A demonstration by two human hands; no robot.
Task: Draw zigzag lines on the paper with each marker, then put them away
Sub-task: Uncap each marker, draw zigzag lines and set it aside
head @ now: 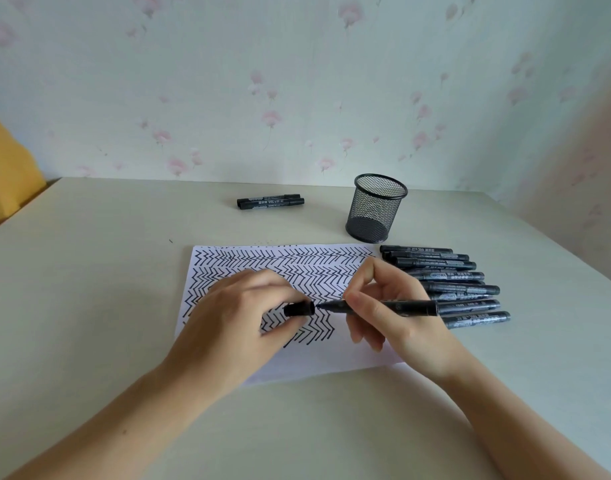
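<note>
We see the left hand (243, 315) pinching a cap (299, 309) between thumb and fingers, its open end turned toward the nib of the marker (394, 307) that the right hand (389, 306) grips by the barrel in thumb and forefingers. Cap and nib lie on one line, just apart, over the middle of the paper (318, 362). We cannot tell from this alone whether the cap is coming off or going on. Both hands hover low above the sheet, so the marker sits near where it would draw.

The paper lies flat on the worktop (89, 271), long side toward us. Black zigzag rows cover its far part and run down to about mid-sheet; the near strip is bare. We judge the drawing well advanced, not finished.

A row of capped markers (449, 285) lies side by side just right of the paper, within reach of the right hand; we take this for one pile, drawn from or added to, we cannot say which. Two more markers (270, 201) lie together near the far edge, well apart from the rest. A black mesh cup (376, 207) stands upright behind the row, empty as far as the mesh shows, so we judge the putting-away not yet begun.

The worktop is pale, matt and smooth, abutting a wall (297, 81) papered in light green with faint pink flowers. A yellow object (10, 168) shows at far left; we cannot identify it.
</note>
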